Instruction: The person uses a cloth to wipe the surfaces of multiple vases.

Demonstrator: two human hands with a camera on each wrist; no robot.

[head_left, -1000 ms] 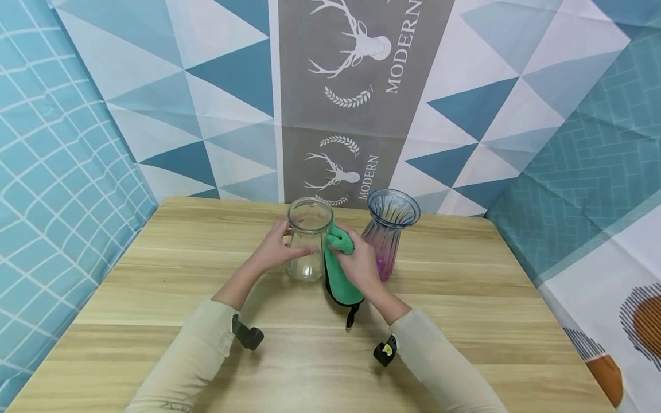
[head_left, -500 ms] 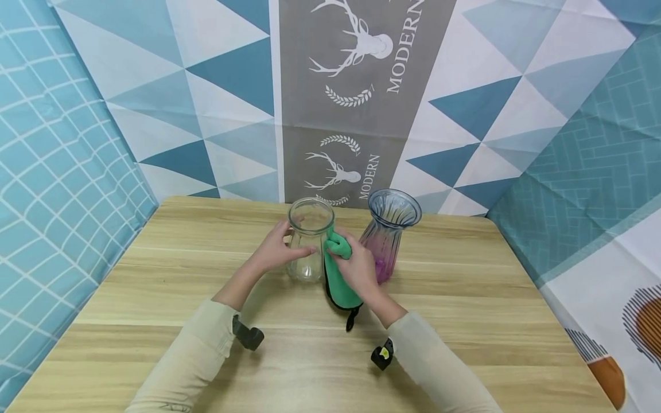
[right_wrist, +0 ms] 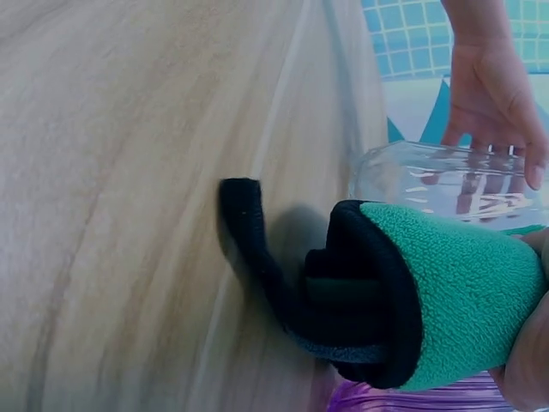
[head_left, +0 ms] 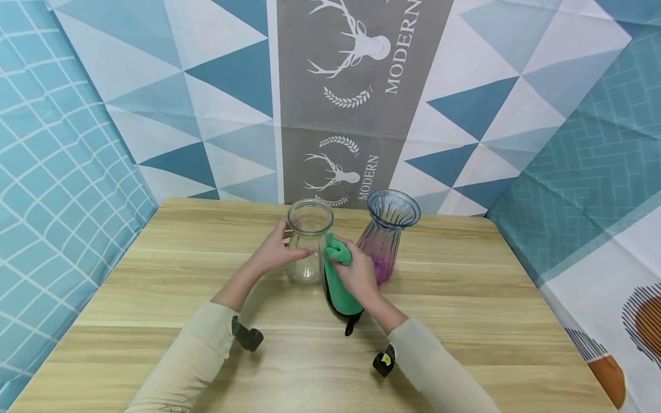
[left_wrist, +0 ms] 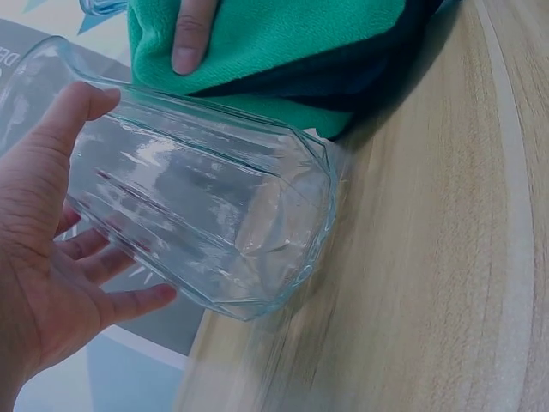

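Observation:
My left hand (head_left: 273, 250) holds a clear glass vase (head_left: 307, 267) upright near the back of the table, thumb on the near side and fingers round the far left. The left wrist view shows the ribbed glass vase (left_wrist: 214, 197) between thumb and fingertips. Just right of it, my right hand (head_left: 360, 273) grips a folded green plush cloth (head_left: 342, 298) with black edging. The cloth hangs along the vase's right side. A black loop (right_wrist: 247, 225) dangles from the lower end of the cloth in the right wrist view.
A fluted vase (head_left: 381, 244), blue at the flared rim and purple below, stands close behind my right hand. The wooden table (head_left: 320, 355) ends at a patterned backdrop (head_left: 227, 115). Tile-print sheets (head_left: 51, 143) border the left side.
My right hand and the green cloth have slid slightly down and toward me along the clear vase. My left hand and both vases have stayed in place.

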